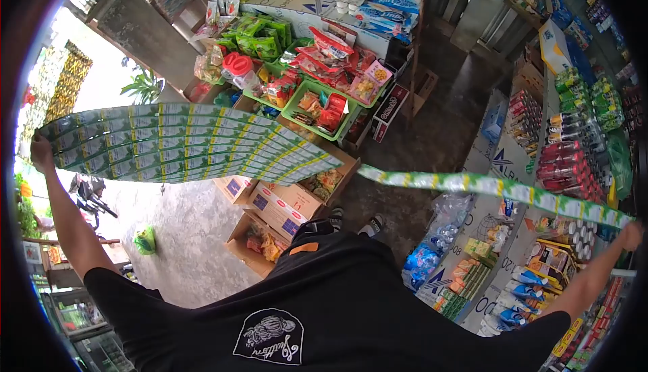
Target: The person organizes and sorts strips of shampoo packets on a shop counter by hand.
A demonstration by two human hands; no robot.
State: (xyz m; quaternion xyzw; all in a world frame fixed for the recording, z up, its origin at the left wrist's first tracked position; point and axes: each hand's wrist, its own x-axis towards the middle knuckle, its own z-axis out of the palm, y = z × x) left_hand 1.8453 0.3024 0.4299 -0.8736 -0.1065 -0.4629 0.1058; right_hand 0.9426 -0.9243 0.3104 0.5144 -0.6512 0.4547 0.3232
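Note:
At the far left my left hand [42, 154] is closed on the end of a wide sheet of joined green-and-white sachets [182, 142]. The sheet stretches out in mid-air towards the middle, fanning over the cartons. Over on the far right my right hand [631, 236] grips one end of a single narrow strip of similar sachets [486, 186]. This strip runs back to the middle, where its free end hangs close to the sheet, with a small gap showing between them. Both arms are spread wide apart.
Open cardboard cartons [283, 209] with packets stand below the sheet. Green baskets [317, 112] of packets sit ahead on a display. Shelves on the right carry bottles [570, 166] and pouches [516, 304]. A green bundle [144, 240] lies on the concrete floor [179, 250].

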